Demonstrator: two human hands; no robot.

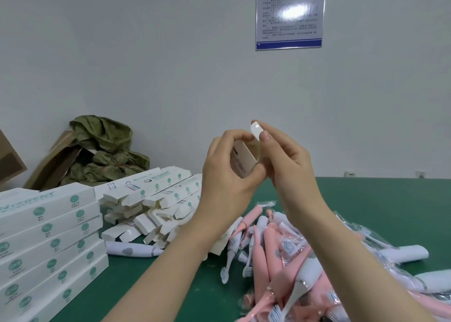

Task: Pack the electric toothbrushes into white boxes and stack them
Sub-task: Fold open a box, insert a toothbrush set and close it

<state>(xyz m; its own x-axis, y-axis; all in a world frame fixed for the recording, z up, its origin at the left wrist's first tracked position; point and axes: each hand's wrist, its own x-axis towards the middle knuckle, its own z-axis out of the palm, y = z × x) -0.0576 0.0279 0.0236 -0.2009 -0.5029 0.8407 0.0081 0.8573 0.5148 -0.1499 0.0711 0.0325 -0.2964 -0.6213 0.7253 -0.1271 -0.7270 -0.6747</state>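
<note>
Toothbrush pile point(280, 260): heaped near right on the worktop point(366, 199), pink and white, many in clear sleeves.
Packed stack point(48, 236): near left, closed white boxes in neat layers.
Left hand point(224, 175): raised at centre, fingers point(234, 136) curled round the held box point(244, 158), upright above the worktop.
Right hand point(290, 165): thumb and forefinger pinching the top flap point(255, 129), not yet tucked in.
Contents: impossible to tell whether a toothbrush sits inside.
Risk to box: likely a creased or torn flap if pushed in askew; possibly a slide out of the lower end, if unsealed.
Risk to stack: could topple if the box lands off-square on the layers.
Empty boxes point(151, 199): loose heap beyond the stack, flaps open.
Surface: green, matte, running back to the wall.
Room: pale wall point(170, 53), blue-edged notice point(290, 14) high right, brown carton point(56, 160) with a green bag point(105, 146) far left.
</note>
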